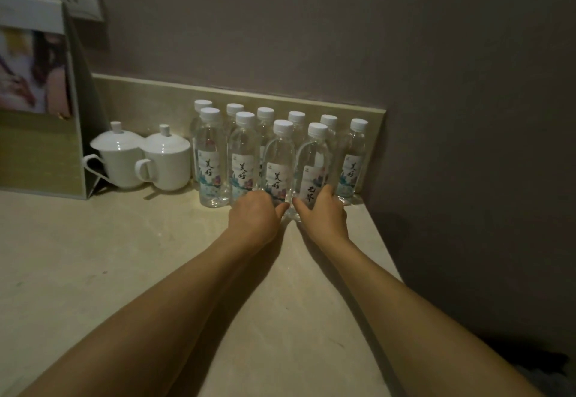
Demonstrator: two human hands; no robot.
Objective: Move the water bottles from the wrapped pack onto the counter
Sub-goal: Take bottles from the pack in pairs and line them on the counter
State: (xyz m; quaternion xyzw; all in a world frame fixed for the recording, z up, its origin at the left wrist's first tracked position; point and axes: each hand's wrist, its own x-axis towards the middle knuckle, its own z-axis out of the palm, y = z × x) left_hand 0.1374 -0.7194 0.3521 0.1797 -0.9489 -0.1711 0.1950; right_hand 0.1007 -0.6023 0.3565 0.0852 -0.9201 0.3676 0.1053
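From my head camera, looking down along both forearms, my left hand is wrapped round the base of one water bottle and my right hand is wrapped round the base of the bottle beside it, the two thumbs almost meeting between them at the centre of the frame. Both bottles stand upright, long axis vertical, white caps up, resting on the worktop directly ahead of my knuckles, so each hand is already on its own bottle and neither has further to reach. Just behind and to either side, in the middle of the frame, the other bottles stand in two rows against the low backsplash, with the last one near the right-hand wall. My two bottles sit a little forward of the front row, so I judge the coming move is only a short push away from me to line them up, then letting go. I can't see the wrapped pack anywhere in this view. Two lidded white cups stand left of the bottles
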